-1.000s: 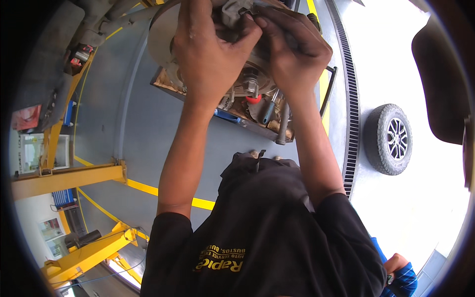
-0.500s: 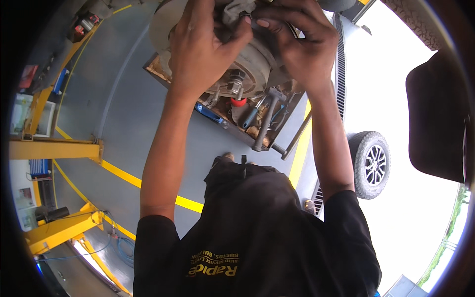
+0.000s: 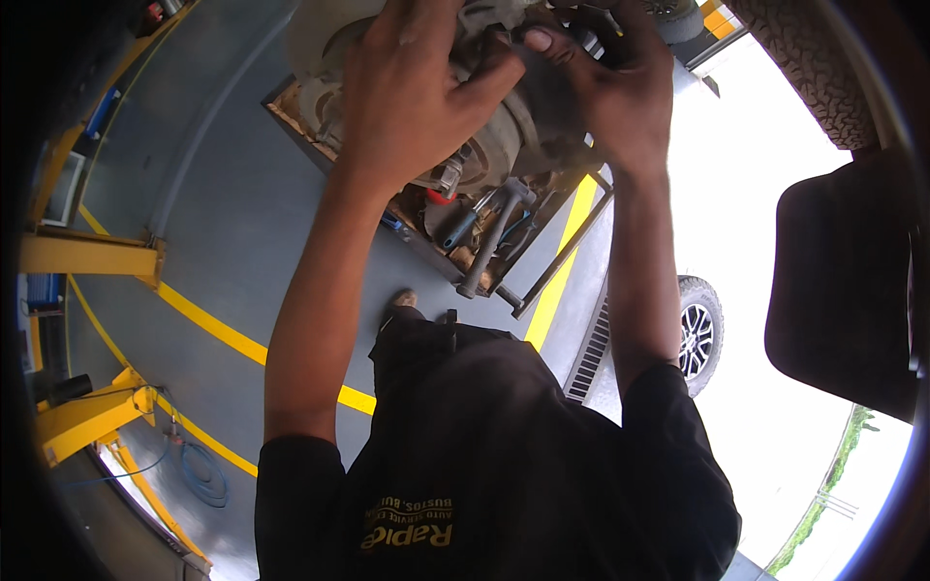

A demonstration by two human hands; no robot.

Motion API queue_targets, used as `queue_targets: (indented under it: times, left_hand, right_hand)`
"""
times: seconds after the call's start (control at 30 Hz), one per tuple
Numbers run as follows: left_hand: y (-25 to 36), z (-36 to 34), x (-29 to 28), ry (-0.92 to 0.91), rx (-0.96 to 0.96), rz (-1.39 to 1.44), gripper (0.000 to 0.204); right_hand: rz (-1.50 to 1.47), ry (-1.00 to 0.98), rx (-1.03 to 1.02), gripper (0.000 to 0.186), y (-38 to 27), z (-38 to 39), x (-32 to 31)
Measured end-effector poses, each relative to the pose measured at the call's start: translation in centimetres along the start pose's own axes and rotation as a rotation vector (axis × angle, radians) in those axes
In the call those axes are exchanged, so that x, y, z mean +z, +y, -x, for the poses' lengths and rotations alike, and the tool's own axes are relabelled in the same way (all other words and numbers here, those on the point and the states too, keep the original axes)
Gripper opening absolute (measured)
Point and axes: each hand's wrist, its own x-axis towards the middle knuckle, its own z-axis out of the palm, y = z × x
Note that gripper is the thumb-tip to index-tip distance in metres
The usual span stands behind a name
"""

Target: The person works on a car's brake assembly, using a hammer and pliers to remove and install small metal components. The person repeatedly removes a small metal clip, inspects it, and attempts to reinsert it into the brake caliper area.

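Observation:
Both arms reach up to a grey brake disc and hub assembly (image 3: 499, 145) at the top of the view. My left hand (image 3: 412, 107) is closed, its thumb angled toward the fingertips by the caliper area; what sits in the pinch is too dark and small to name. Close beside it, my right hand (image 3: 625, 102) has its thumb and fingers bent together at the same spot. Its grip is partly cut off by the upper edge. A stud with a nut (image 3: 449, 176) sticks out of the hub below my left hand.
Under the hub stands an open tool tray (image 3: 433, 254) with a hammer (image 3: 496, 237) and a blue-handled screwdriver (image 3: 461, 227). A bar (image 3: 562, 254) lies along its right. A wheel (image 3: 699, 334) rests at right; yellow lift arms (image 3: 92, 257) stand left. A floor grate (image 3: 589, 349) runs nearby.
The view has shifted and turned, so the tray, wheel and lift arms sit further left. My hands stay together at the brake assembly, the thumbs slightly further right and lower in view.

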Motion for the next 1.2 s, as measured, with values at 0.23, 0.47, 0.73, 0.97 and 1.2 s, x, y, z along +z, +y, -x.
queue_targets:
  times: [0.23, 0.47, 0.73, 0.97, 1.2]
  left_hand:
    - [0.4, 0.0, -0.5, -0.004, -0.041, 0.011, 0.053]
    - [0.7, 0.7, -0.2, 0.027, -0.096, -0.061, 0.051]
    - [0.7, 1.1, -0.3, 0.071, -0.035, -0.078, 0.054]
    - [1.5, 0.9, 0.2, 0.129, -0.278, 0.356, 0.035]
    - [0.7, 0.5, -0.6, 0.085, -0.008, -0.054, 0.026]
  right_hand:
    - [0.134, -0.078, 0.064, 0.02, -1.5, -0.6, -0.3]
    - [0.64, 0.326, -0.686, 0.031, 1.3, 2.6, 1.8]
    - [0.562, 0.281, -0.733, 0.031, 3.3, 1.7, 0.5]
    - [0.532, 0.269, -0.669, 0.029, 2.3, 1.6, 1.0]
    - [0.572, 0.259, -0.692, 0.029, 2.5, 1.7, 0.9]
